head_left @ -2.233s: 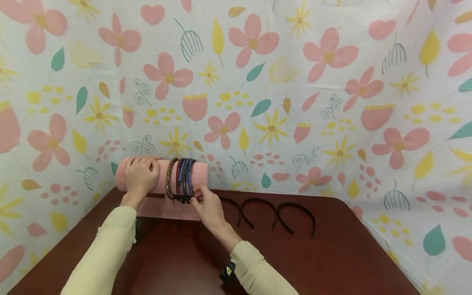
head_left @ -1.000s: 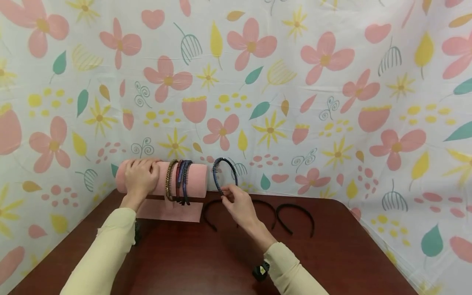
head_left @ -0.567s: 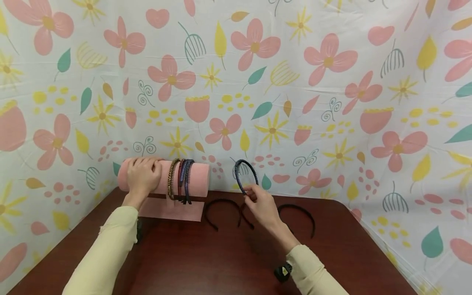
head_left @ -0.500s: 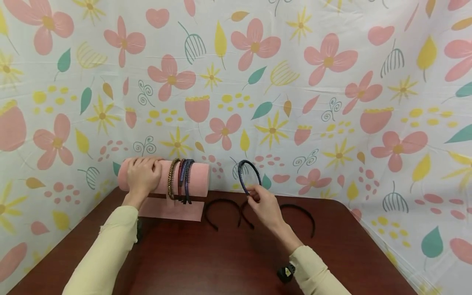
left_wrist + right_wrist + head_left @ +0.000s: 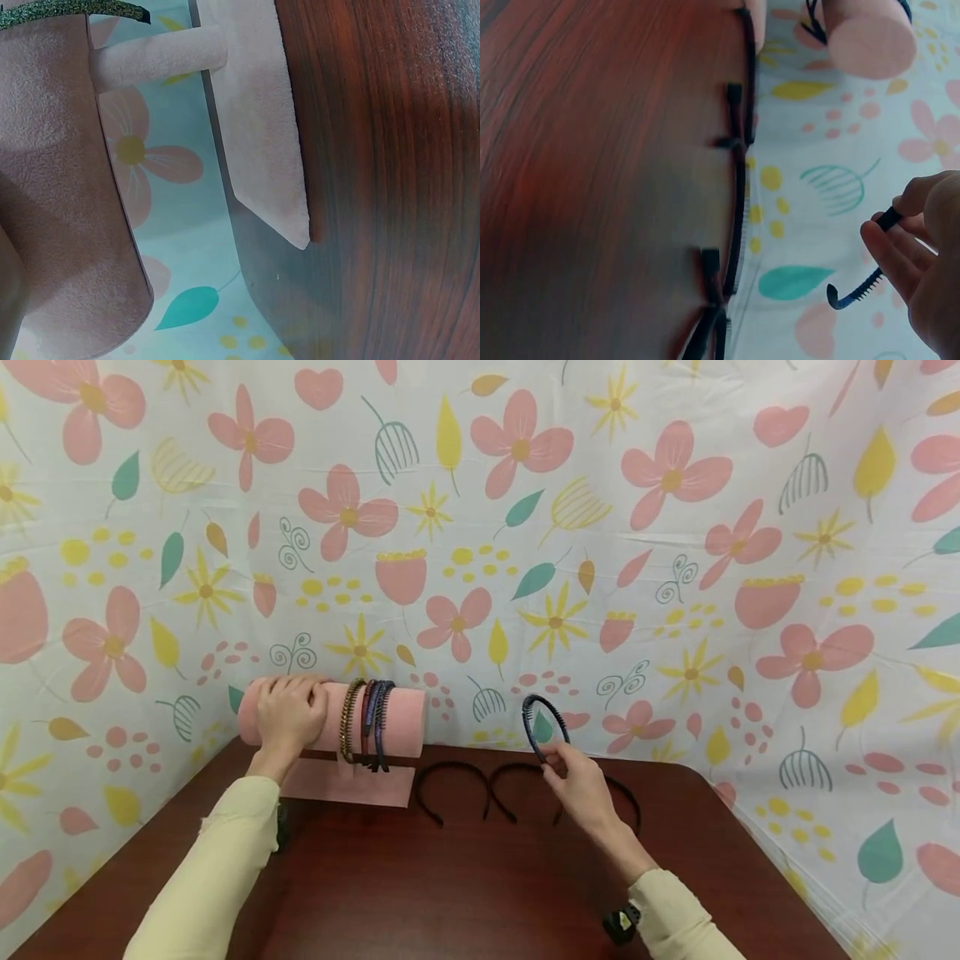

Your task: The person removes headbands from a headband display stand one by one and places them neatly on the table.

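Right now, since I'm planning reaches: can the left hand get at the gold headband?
Probably yes: the left hand holds the pink roll close beside the gold headband, with only bare roll showing between them.

Left arm (image 5: 206,868): pale-yellow-sleeved, stretched well forward, the wrist angled up into the hand.
Left hand (image 5: 291,712): back uppermost, fingers bent over and gripping.
Right arm (image 5: 684,912): sleeved alike, reaching forward and slanting inward.
Right hand (image 5: 581,783): held up, well apart from the left, thumb and fingers pinching.
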### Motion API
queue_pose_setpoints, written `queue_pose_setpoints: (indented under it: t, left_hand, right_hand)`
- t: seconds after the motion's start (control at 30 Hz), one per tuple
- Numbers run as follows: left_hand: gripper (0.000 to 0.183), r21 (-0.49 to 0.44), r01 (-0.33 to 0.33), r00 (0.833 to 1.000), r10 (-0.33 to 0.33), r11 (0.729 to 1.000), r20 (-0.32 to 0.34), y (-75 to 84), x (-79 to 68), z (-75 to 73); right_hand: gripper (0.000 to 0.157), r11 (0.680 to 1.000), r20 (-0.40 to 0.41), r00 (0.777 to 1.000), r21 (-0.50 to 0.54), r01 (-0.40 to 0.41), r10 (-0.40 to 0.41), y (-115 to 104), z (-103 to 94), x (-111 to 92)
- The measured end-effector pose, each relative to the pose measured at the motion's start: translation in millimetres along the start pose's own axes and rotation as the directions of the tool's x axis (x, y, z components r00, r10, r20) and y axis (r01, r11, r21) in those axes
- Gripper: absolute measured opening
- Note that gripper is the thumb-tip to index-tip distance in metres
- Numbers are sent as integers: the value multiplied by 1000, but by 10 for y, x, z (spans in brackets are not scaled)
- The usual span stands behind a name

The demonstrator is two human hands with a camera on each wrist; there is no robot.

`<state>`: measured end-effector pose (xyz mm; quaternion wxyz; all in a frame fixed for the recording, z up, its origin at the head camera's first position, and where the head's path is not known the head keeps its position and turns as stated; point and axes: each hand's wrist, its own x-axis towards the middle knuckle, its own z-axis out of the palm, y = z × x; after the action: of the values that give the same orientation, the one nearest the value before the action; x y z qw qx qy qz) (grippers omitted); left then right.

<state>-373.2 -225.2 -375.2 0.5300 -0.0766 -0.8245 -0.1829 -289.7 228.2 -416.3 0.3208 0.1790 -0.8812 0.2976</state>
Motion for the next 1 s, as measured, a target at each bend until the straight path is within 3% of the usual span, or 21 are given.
queue_pose_setpoints:
  t: [0.33, 0.57, 1.0]
  left_hand:
    - [39, -3, -3, 1000, 3, 1000, 7, 60, 44, 21]
    - [38, 19, 29, 999, -30, 999, 21, -11, -24, -40]
    - [39, 14, 20, 1000, -20, 1000, 17, 12, -4, -6]
  right_hand:
    - [27, 998, -53, 998, -52, -40, 37, 280, -253, -45]
    - [25, 993, -7, 999, -114, -42, 42, 476, -292, -145]
    - [23, 969, 78, 981, -191, -159, 176, 893, -634, -329]
